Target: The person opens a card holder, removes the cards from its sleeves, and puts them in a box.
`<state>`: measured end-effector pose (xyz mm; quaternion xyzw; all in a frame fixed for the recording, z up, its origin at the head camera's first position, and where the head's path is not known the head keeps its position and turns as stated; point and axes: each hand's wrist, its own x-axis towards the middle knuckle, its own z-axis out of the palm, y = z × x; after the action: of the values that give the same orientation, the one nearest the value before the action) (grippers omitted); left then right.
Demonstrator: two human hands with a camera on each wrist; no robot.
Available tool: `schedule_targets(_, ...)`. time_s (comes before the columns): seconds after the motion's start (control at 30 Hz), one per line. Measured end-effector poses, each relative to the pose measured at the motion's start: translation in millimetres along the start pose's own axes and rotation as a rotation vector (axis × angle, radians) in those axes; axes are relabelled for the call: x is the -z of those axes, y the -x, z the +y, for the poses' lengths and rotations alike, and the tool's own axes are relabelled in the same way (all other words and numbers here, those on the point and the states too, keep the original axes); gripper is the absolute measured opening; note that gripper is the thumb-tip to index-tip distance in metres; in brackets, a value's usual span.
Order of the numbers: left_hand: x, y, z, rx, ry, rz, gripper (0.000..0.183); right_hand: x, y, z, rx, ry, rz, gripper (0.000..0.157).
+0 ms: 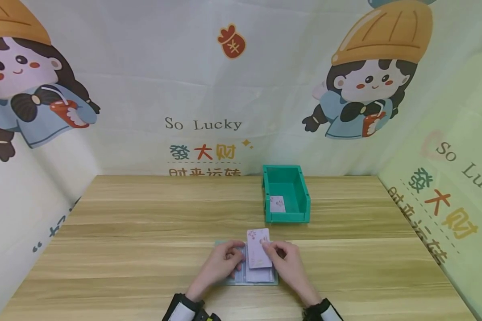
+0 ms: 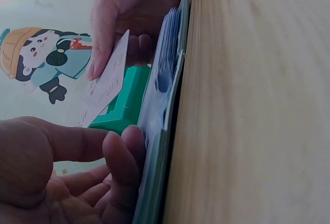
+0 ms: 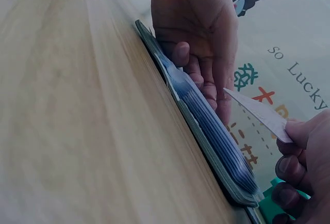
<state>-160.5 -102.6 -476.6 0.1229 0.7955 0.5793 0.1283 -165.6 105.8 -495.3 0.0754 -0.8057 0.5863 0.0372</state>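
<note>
Since right hand point(image 1: 287, 262) pinches floral card point(image 1: 257, 253) by one edge, most shows | left hand point(image 1: 220, 262): fingers loosely bent, guessing it's steadying card album point(image 1: 241, 278) beneath

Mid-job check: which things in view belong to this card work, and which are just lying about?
In the job:
- Pink card, pinched by the right hand
- Open card album, left hand at it
- Probably the green bin, holding a similar card

Just surroundings, nothing loose:
- Wooden table
- Cartoon-printed backdrop
</note>
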Motion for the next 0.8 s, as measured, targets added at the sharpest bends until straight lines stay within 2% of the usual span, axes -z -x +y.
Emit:
schedule_targets(0.17, -1.0, -1.5, 0.1, 0.006, -0.024, 0.006, 0.038, 7.9, -7, -6, 0.033, 0.049, 0.037, 0.026)
schedule_targets(0.33, -2.3, -1.7, 0.2, 0.02, -0.03, 0.012, 0.038, 20.2, -16, -11, 0.007, 0.106, 0.05, 0.029)
schedule_targets(0.6, -3.2, 0.6, 2.1, 0.019, -0.023, 0.023, 0.039, 35.6, -37, -13, 0.108, 0.189, 0.118, 0.029)
schedule_targets(0.8, -3.6, 0.7, 2.3, 0.03, -0.022, 0.026, 0.038, 46.7, -53, -21, 0.145, 0.261, 0.137, 0.034)
